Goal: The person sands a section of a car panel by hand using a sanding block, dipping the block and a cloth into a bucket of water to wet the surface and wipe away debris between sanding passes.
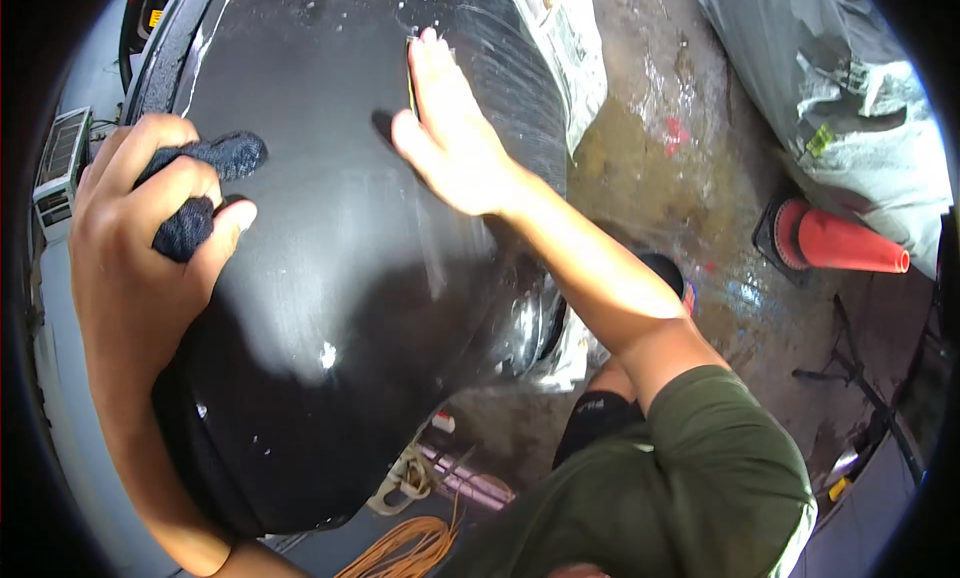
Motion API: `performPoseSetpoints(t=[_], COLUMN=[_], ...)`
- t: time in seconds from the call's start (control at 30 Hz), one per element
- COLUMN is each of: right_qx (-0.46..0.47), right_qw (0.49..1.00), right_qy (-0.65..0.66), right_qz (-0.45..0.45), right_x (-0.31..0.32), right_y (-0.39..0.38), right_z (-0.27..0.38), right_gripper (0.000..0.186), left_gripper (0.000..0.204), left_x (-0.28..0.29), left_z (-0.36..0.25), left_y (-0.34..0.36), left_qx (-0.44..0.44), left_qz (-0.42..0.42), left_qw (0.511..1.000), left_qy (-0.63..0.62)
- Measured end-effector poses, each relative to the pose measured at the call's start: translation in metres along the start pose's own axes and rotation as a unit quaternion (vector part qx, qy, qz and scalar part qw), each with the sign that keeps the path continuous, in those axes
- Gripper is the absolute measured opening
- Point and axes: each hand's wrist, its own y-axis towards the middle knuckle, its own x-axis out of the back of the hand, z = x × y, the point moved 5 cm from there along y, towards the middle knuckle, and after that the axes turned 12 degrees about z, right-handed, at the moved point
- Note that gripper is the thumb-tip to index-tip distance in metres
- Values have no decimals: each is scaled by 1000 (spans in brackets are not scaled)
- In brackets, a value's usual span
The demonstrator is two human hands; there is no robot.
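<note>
Two hands on one big black panel [340, 278], curved and glossy, looks like a car body part, filling the picture from 12 o'clock down to 7 o'clock. Left hand [140, 238] sits at 9 o'clock, fingers curled closed around a dark cloth [205, 183]; one end of the cloth pokes out toward 1 o'clock from the fist and lies against the panel. Right hand [450, 128] at roughly 12 o'clock, fingers straight and together, pressed flat on the panel; a thin flat sheet seems pinned under the fingertips, edge only just showing, cannot tell what it is. Pale scuffed streaks and white specks on the panel just past those fingertips.

Handling judgement: panel looks stiff and heavy, not something to lift one-handed; surface seems smooth and wet-slick, so a flat palm would slide easily. Best hold is probably the rolled edge at the lower rim, 6 to 7 o'clock, not the glossy face. Cloth is soft, light, bunches up, easy to keep in a fist.

Around it: wet stained concrete floor [680, 138] at 1 to 3 o'clock, orange traffic cone [845, 243] lying on its side at 3 o'clock, grey covered bulk [830, 68] at 2 o'clock, coil of orange cord [405, 548] at 6 o'clock. Green sleeve [720, 458] at 5 o'clock.
</note>
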Motion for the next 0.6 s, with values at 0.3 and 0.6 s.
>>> performPoseSetpoints(t=[0.3,0.6], right_qx=[-39,0], right_qw=[999,998], right_qy=[-8,-46], right_qz=[21,35], right_x=[1,0], right_y=[-18,-24], right_z=[-15,-42], right_gripper=[84,110], left_gripper=[24,24], left_x=[-2,-4], left_z=[-7,-5], left_y=[4,4], left_qx=[7,-11], left_qz=[10,23], left_qw=[1000,1000], left_qy=[23,16])
